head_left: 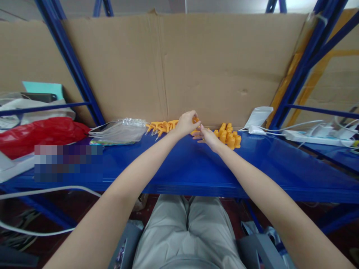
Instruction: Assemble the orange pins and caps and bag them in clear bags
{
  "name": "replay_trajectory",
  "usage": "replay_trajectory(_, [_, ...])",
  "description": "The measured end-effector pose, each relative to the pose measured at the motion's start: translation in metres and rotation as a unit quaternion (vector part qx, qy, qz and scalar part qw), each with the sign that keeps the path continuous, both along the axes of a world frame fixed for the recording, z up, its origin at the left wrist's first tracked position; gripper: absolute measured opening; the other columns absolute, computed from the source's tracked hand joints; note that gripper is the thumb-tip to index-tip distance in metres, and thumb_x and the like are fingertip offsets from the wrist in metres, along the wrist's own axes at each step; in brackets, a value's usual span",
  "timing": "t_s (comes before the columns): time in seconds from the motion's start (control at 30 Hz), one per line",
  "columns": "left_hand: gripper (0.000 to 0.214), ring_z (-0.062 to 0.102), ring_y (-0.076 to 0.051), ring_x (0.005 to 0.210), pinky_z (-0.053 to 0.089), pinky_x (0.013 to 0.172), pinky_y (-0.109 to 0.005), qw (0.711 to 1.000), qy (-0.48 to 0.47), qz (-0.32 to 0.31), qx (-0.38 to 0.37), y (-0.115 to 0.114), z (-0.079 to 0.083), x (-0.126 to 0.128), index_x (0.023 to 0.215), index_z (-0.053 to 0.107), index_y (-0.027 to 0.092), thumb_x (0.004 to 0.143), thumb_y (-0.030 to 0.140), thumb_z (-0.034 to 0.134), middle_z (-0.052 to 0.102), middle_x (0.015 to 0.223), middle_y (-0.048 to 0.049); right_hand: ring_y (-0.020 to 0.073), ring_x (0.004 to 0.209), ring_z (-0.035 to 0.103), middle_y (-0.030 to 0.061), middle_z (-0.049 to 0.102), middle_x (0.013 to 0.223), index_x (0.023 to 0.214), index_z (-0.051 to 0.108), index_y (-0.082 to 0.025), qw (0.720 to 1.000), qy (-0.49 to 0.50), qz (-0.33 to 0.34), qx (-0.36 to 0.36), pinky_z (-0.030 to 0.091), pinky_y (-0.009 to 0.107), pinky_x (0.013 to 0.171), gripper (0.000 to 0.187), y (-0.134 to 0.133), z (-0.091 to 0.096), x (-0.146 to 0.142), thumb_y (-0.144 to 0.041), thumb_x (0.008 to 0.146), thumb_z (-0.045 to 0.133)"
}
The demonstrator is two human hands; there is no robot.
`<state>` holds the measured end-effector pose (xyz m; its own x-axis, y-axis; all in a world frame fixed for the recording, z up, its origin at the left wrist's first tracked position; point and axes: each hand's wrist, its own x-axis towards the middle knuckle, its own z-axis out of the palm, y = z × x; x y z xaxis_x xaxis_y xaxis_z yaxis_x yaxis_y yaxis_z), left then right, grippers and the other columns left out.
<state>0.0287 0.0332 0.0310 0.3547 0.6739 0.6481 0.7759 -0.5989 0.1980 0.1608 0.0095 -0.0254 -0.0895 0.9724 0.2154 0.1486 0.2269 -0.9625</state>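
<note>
My left hand (pixel 187 122) is closed around a small glossy orange piece (pixel 195 120), held a little above the far side of the blue shelf (pixel 193 164). Just right of it, my right hand (pixel 209 137) has its fingers stretched out and apart. Its thumb tip is close under the orange piece; whether they touch I cannot tell. Left of my hands lie several branched orange plastic pieces (pixel 162 128) with thin metallic coils or chains among them. Several upright orange rounded pieces (pixel 230 137) stand in a cluster beside my right hand.
Cardboard (pixel 196 67) walls off the back. Clear plastic bags (pixel 123 130) and a red bag (pixel 47 132) lie to the left. A white packet (pixel 259 117) and a white power strip (pixel 316 137) with cables are on the right. Blue posts (pixel 74 67) frame the shelf.
</note>
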Motion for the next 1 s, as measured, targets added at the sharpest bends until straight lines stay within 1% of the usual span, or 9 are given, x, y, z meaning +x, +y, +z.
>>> replay_trajectory(0.13, [0.025, 0.062, -0.022, 0.105, 0.049, 0.092, -0.035, 0.997, 0.024, -0.071, 0.034, -0.023, -0.018, -0.004, 0.110, 0.063, 0.016, 0.086, 0.016, 0.055, 0.065, 0.109, -0.0092, 0.0182, 0.081, 0.070, 0.0078, 0.074, 0.089, 0.103, 0.064, -0.022, 0.993, 0.096, 0.052, -0.041, 0.054, 0.029, 0.071, 0.052, -0.009, 0.008, -0.003, -0.057, 0.103, 0.025])
replay_trajectory(0.2, [0.033, 0.061, -0.021, 0.110, 0.049, 0.095, -0.034, 0.991, 0.044, -0.122, 0.034, -0.030, -0.034, -0.005, 0.117, 0.061, 0.017, 0.086, 0.012, 0.053, 0.063, 0.116, -0.0095, 0.0160, 0.073, 0.068, 0.0057, 0.073, 0.083, 0.099, 0.063, -0.023, 0.994, 0.100, 0.024, -0.030, 0.052, 0.027, 0.066, 0.045, -0.010, 0.007, -0.002, -0.055, 0.102, 0.032])
replay_trajectory(0.3, [0.038, 0.060, -0.022, 0.115, 0.048, 0.102, -0.039, 0.986, 0.067, -0.154, 0.027, -0.034, -0.054, -0.007, 0.123, 0.061, 0.017, 0.085, 0.012, 0.056, 0.063, 0.121, -0.0110, 0.0103, 0.055, 0.057, 0.0007, 0.065, 0.070, 0.084, 0.060, -0.021, 0.994, 0.100, -0.036, -0.012, 0.044, 0.021, 0.054, 0.026, -0.008, 0.006, 0.003, -0.037, 0.099, 0.047])
replay_trajectory(0.37, [0.041, 0.055, -0.026, 0.124, 0.044, 0.107, -0.046, 0.988, 0.064, -0.136, 0.044, -0.030, -0.059, -0.009, 0.126, 0.060, 0.019, 0.086, 0.014, 0.056, 0.061, 0.129, -0.0124, 0.0077, 0.046, 0.047, -0.0028, 0.056, 0.059, 0.073, 0.056, -0.020, 0.993, 0.101, -0.062, -0.004, 0.037, 0.020, 0.047, 0.025, -0.006, 0.007, 0.008, -0.028, 0.096, 0.053])
replay_trajectory(0.5, [0.051, 0.043, -0.030, 0.140, 0.037, 0.113, -0.052, 0.995, 0.002, -0.052, 0.082, -0.014, -0.059, -0.024, 0.136, 0.055, 0.020, 0.086, 0.011, 0.054, 0.047, 0.150, -0.0146, 0.0060, 0.039, 0.038, -0.0047, 0.048, 0.051, 0.064, 0.051, -0.020, 0.993, 0.107, -0.058, 0.009, 0.030, 0.021, 0.042, 0.031, -0.009, 0.014, 0.014, -0.030, 0.091, 0.061])
replay_trajectory(0.6, [0.043, 0.056, -0.025, 0.128, 0.045, 0.108, -0.046, 0.998, -0.009, -0.042, 0.040, -0.003, -0.061, -0.039, 0.127, 0.063, 0.020, 0.088, 0.008, 0.050, 0.060, 0.137, -0.0112, 0.0056, 0.038, 0.036, -0.0038, 0.047, 0.049, 0.062, 0.052, -0.019, 0.996, 0.073, -0.042, 0.017, 0.027, 0.021, 0.040, 0.033, -0.013, 0.014, 0.014, -0.035, 0.086, 0.067])
replay_trajectory(0.77, [0.038, 0.069, -0.022, 0.104, 0.053, 0.098, -0.039, 0.998, -0.036, -0.038, -0.035, 0.000, -0.062, -0.047, 0.123, 0.066, 0.019, 0.085, 0.016, 0.065, 0.072, 0.118, -0.0087, 0.0063, 0.039, 0.038, -0.0031, 0.047, 0.047, 0.059, 0.055, -0.020, 0.999, 0.022, -0.027, 0.023, 0.029, 0.021, 0.041, 0.033, -0.013, 0.010, 0.014, -0.037, 0.084, 0.068])
replay_trajectory(0.87, [0.044, 0.066, -0.025, 0.111, 0.051, 0.102, -0.042, 0.997, -0.056, -0.039, -0.020, -0.002, -0.061, -0.042, 0.125, 0.065, 0.020, 0.081, 0.016, 0.067, 0.071, 0.123, -0.0090, 0.0068, 0.041, 0.040, -0.0016, 0.050, 0.050, 0.063, 0.058, -0.020, 0.999, 0.032, -0.028, 0.023, 0.029, 0.021, 0.041, 0.033, -0.012, 0.014, 0.014, -0.043, 0.084, 0.069])
replay_trajectory(1.0, [0.050, 0.062, -0.024, 0.119, 0.045, 0.108, -0.046, 0.994, -0.109, -0.010, 0.022, -0.006, -0.058, -0.035, 0.130, 0.059, 0.022, 0.083, 0.007, 0.055, 0.069, 0.124, -0.0085, 0.0088, 0.044, 0.047, 0.0026, 0.059, 0.058, 0.069, 0.060, -0.020, 0.998, 0.048, -0.021, 0.021, 0.035, 0.022, 0.043, 0.033, -0.015, 0.020, 0.015, -0.048, 0.083, 0.070])
